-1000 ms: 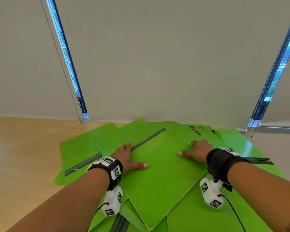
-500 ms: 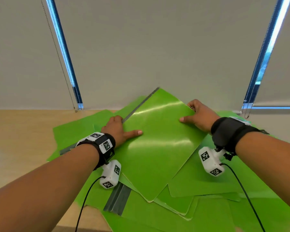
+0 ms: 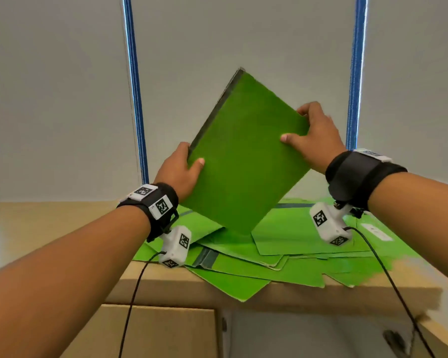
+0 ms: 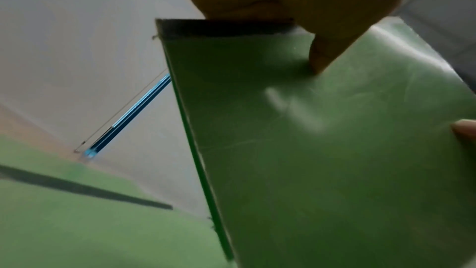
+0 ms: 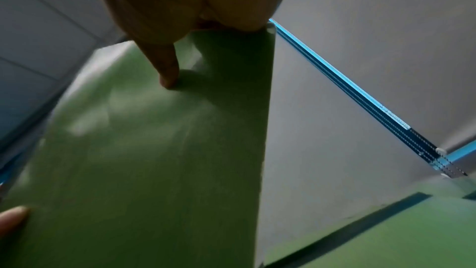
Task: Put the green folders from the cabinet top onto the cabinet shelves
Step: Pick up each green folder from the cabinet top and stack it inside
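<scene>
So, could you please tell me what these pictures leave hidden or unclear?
- Head view: cabinet shelves cut off by the bottom edge.
- Head view: fingers of the left hand and right hand hidden behind the lifted folder.
- Head view: label text too blurred.

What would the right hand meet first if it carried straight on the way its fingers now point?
Probably the pale roller blind behind the cabinet. The right hand grips the raised green folder and points up and away; nothing else shows in that line, though depth is unclear.
</scene>
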